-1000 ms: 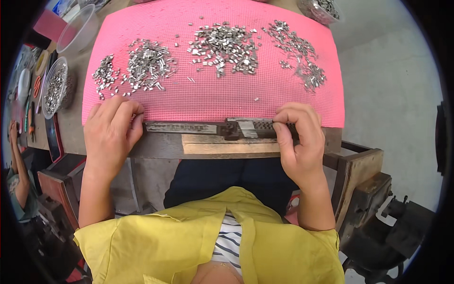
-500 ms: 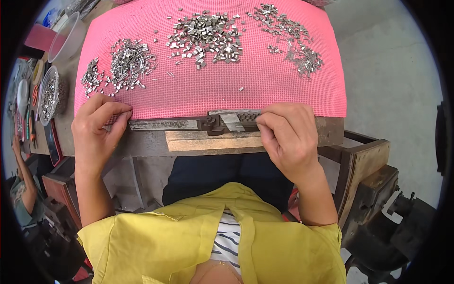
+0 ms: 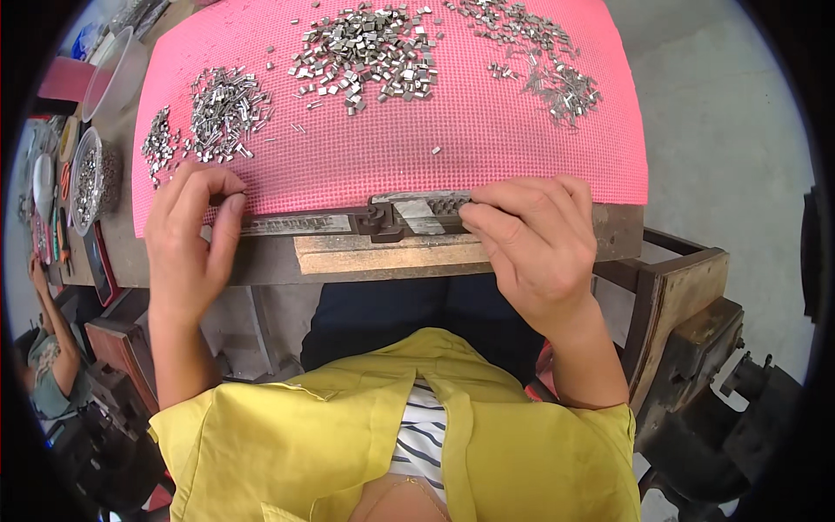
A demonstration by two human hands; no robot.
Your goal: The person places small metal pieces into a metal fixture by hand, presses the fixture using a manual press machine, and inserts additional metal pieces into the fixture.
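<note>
A long dark metal fixture lies along the near edge of the bench, with a clamp-like block in its middle. Its left arm carries a narrow light metal strip; the wider right part has a pale band and rows of small pits or pieces. My left hand is at the left end, thumb and index finger curled toward each other; whatever lies between their tips is too small to name. Over the right part, my right hand has its thumb and fingertips pinched together at the rows, hiding what they hold, if anything.
A pink textured mat bears several piles of small metal pieces: flat blocks, thin pins and finer bits. A wooden strip lies under the fixture. Tubs and tools stand left; another person's arm shows beyond.
The view has shifted slightly, so mat and fixture sit a little differently. My left fingertips have moved a little apart and up; my right hand stays at the fixture's right part.
</note>
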